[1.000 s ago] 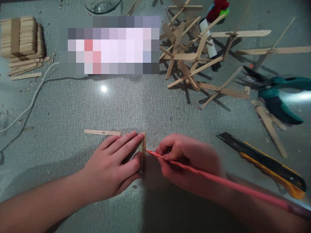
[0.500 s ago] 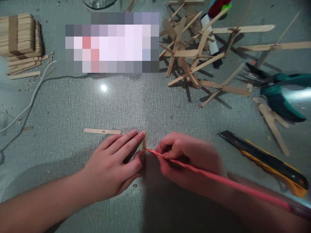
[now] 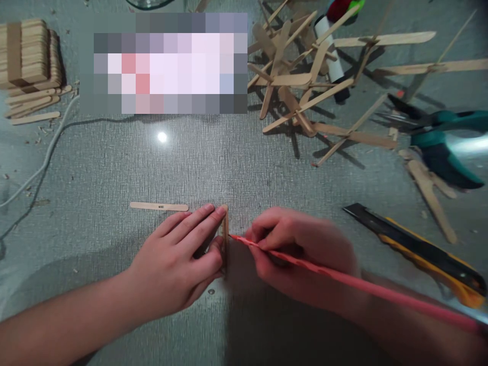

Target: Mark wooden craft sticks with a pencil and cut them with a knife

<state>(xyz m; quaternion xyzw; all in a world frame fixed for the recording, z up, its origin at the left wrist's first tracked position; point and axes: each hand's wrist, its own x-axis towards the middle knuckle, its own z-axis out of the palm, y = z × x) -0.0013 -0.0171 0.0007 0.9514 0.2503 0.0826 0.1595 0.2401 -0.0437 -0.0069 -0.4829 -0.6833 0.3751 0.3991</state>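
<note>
My left hand (image 3: 177, 256) presses a wooden craft stick (image 3: 225, 223) flat on the table, fingertips at its far end and the thumb against its side. Most of that stick's left edge is hidden under the fingers. In my right hand (image 3: 290, 249) is a long red pencil (image 3: 324, 273), pinched near its sharpened end. Its dark tip touches or nearly touches the right edge of the held stick. Just beyond my left fingers lies another craft stick (image 3: 158, 206) with a small dark mark at its middle.
A banded stack of craft sticks (image 3: 28, 53) sits far left, near a white cable (image 3: 51, 147). Joined sticks (image 3: 297, 101) spread at the back right. Pliers (image 3: 438, 142) and a yellow-black utility knife (image 3: 415, 251) lie at right. A blurred patch covers the back middle.
The pencil has shifted very slightly to the right, its tip drawing toward the stick's right edge. My left hand stays on the stick. The view has moved a little.
</note>
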